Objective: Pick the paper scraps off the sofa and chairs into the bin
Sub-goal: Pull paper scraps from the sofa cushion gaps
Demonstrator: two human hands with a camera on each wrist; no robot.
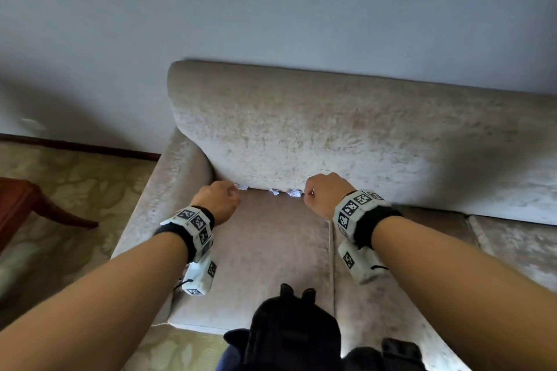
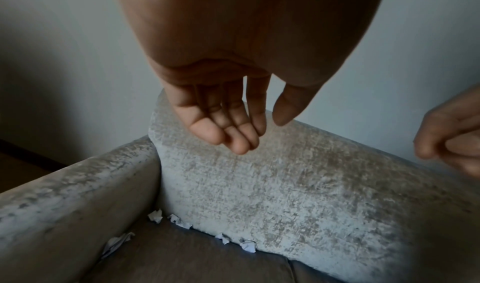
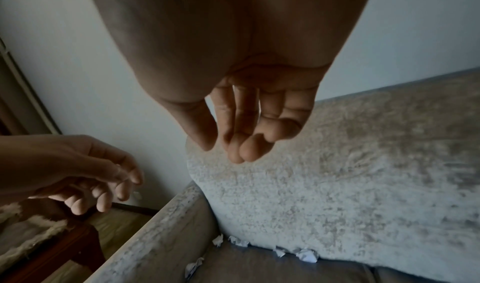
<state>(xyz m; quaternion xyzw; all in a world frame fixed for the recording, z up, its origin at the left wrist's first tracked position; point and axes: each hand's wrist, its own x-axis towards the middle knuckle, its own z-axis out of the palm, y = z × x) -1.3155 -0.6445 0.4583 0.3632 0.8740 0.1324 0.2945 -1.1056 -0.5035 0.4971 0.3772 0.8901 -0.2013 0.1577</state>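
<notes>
White crumpled paper scraps [image 2: 248, 245] are being left wedged along the beige velvet sofa [image 1: 301, 129] back crease; light, crushable, best pinched at protruding edges. Both hands' fingers [image 2: 241, 143] are hanging relaxed, empty.

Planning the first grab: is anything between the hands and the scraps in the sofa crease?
Nothing visible: left hand and right hand hang empty in open air above the scraps on the sofa.

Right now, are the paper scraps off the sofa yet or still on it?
Still on it: paper scraps sit along the sofa back crease; both the left hand and the right hand are empty.
</notes>
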